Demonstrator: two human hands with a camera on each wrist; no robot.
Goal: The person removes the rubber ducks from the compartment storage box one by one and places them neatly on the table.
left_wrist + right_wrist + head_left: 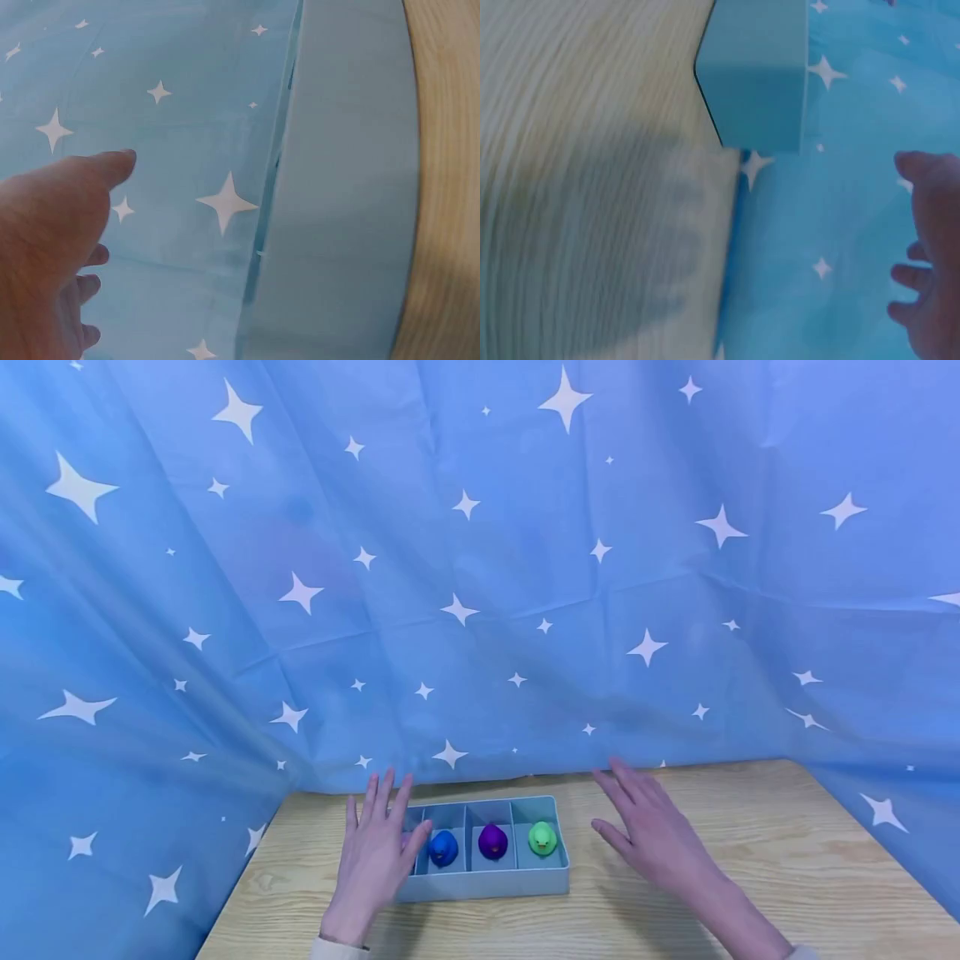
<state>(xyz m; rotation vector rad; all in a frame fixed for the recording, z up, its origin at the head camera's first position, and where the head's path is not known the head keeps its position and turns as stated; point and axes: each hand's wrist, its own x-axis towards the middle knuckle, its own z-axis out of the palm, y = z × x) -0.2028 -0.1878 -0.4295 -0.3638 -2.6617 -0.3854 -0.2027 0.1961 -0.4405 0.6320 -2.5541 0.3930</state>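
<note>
A light blue divided tray (487, 884) stands on the wooden table, with one duck in each compartment that shows. From the right, these are a green rubber duck (542, 838), a purple rubber duck (492, 842) and a blue rubber duck (443, 848). Another duck at the tray's left end is mostly hidden behind my left hand (375, 847), which hovers over that end with spread fingers and grips nothing. My right hand (660, 835) hangs in the air to the right of the tray, its fingers extended and holding nothing. In the right wrist view the tray's outer wall (754, 97) shows near that hand.
The wooden table (810, 860) reaches back to a blue curtain (510, 560) with white stars, which also runs along both sides. Shadows of the hands fall on the tabletop.
</note>
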